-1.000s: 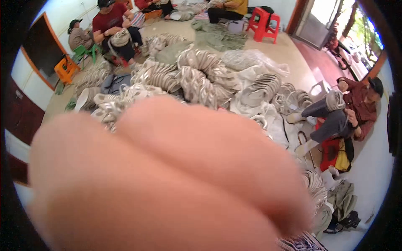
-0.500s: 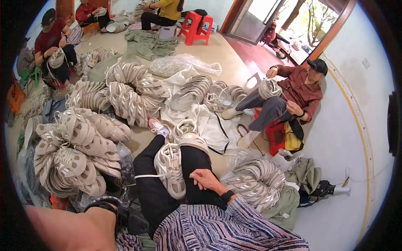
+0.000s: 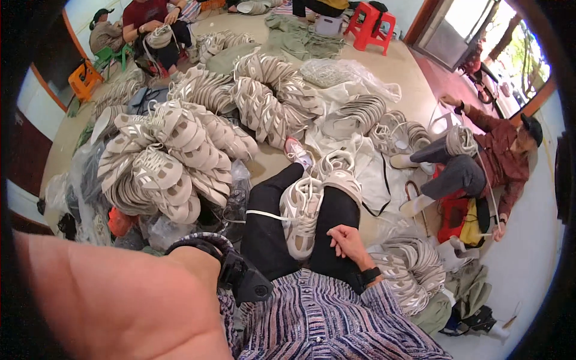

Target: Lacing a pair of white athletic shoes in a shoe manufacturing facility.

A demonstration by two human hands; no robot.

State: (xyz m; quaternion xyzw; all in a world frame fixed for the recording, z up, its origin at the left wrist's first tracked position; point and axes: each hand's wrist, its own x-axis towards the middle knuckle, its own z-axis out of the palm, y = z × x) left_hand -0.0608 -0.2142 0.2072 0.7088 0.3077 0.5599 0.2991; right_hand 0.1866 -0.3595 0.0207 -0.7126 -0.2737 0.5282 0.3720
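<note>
Between my thighs rests a beige and white sneaker upper (image 3: 301, 217), its lacing facing up. A loose white lace (image 3: 264, 213) runs from it leftward across my left thigh. Another sneaker upper (image 3: 339, 175) sits over my right knee. My right hand (image 3: 349, 245) lies on my right thigh beside the first upper, fingers loosely bent and a little apart, with nothing seen in them. Very close and large at the lower left is my left hand (image 3: 120, 294); its fingers are out of sight, so what it holds does not show.
Heaped sneaker uppers (image 3: 171, 159) stand at my left, with more bundles (image 3: 276, 99) ahead and a ring of uppers (image 3: 414, 270) at my right. A co-worker (image 3: 498, 156) sits at the right, pulling a lace. A red stool (image 3: 371, 27) stands far back.
My view has swung left, so the scene sits further right. My left hand has come up closer. The co-worker at the right has stretched both arms apart. My right hand stays on the thigh.
</note>
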